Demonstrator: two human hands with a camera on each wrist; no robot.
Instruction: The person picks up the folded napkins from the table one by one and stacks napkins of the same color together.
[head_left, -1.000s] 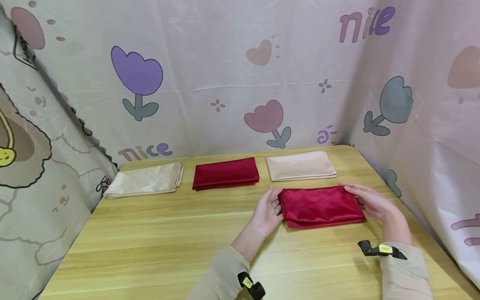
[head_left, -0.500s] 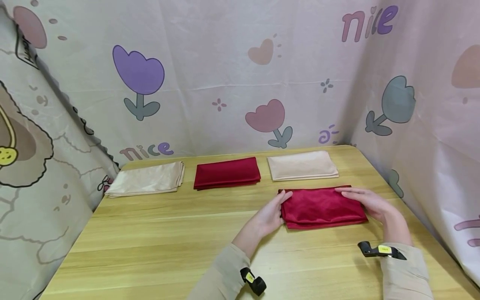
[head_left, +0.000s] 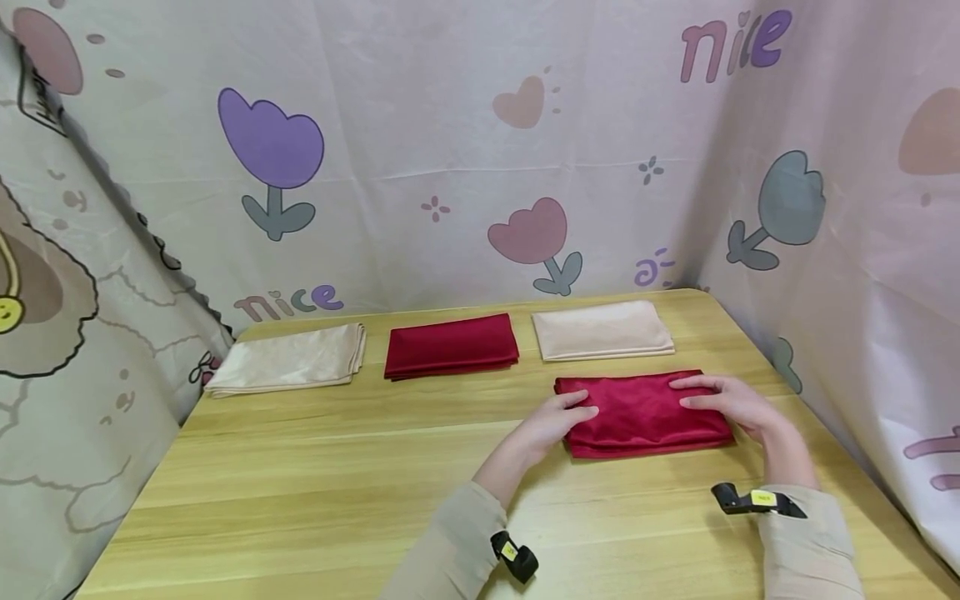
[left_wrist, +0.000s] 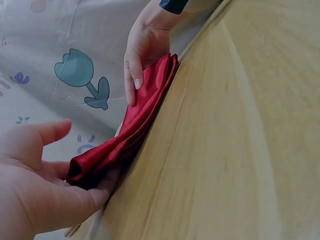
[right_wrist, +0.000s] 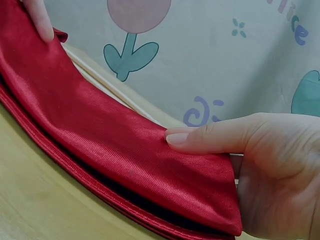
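Observation:
A folded red satin cloth (head_left: 645, 417) lies at the right of the table, one end at each hand. My left hand (head_left: 546, 427) holds its left end; in the left wrist view that end sits among the fingers, some of them beneath the fabric. At the other end, my right hand (head_left: 738, 406) grips the cloth. In the right wrist view the right thumb (right_wrist: 210, 137) presses on top, while the other fingers are mostly hidden behind the end. The layered front edge of the red cloth (right_wrist: 125, 165) gapes slightly.
Along the back of the wooden table (head_left: 337, 483) lie a cream folded cloth (head_left: 288, 358), a second red folded cloth (head_left: 452, 346) and a pale pink folded cloth (head_left: 603, 332). Printed curtains (head_left: 405, 142) stand behind and at both sides.
From the ends of the red cloth, both hands have moved inward, and their upper fingers now lie over its top. The cloth itself has hardly shifted, and the back row is unchanged.

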